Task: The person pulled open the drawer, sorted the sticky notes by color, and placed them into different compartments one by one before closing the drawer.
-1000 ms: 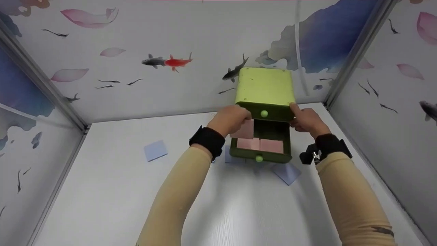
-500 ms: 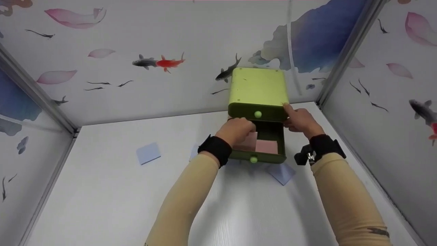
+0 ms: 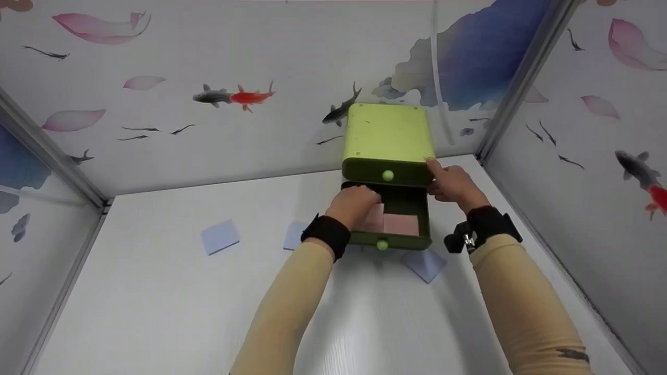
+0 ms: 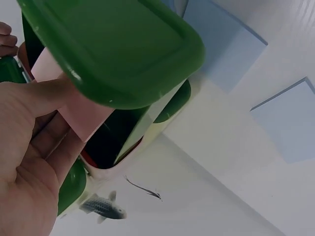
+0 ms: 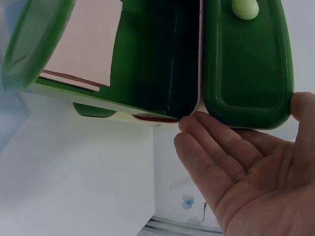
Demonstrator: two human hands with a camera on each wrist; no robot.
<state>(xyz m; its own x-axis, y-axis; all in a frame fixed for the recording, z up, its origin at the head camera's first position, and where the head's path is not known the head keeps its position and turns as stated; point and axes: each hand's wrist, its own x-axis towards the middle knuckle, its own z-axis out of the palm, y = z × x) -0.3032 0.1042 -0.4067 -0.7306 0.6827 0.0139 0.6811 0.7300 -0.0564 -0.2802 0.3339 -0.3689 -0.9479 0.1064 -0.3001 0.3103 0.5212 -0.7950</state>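
A small lime-green cabinet [image 3: 388, 130] with dark green drawer fronts stands against the back wall. Its lower drawer [image 3: 404, 241] is pulled out; the upper one [image 3: 365, 171] is closed. Inside the lower drawer, my left hand [image 3: 354, 204] pinches a thin pink square [image 4: 88, 115] between thumb and fingers, tilted up behind the drawer front. Another pink square [image 3: 401, 224] lies flat to its right, layered at its edge in the right wrist view. My right hand [image 3: 452, 183] grips the cabinet's right front corner, thumb at the upper edge, fingers [image 5: 206, 164] along the side.
Light blue squares lie on the white table: one at far left [image 3: 220, 237], one [image 3: 295, 235] beside my left wrist, and one [image 3: 425, 265] before the drawer. Patterned walls close in the back [image 3: 234, 146] and the sides.
My left hand has lowered the pink square from above the drawer's left edge into the drawer. My right hand has kept its hold on the cabinet; the view has panned slightly right.
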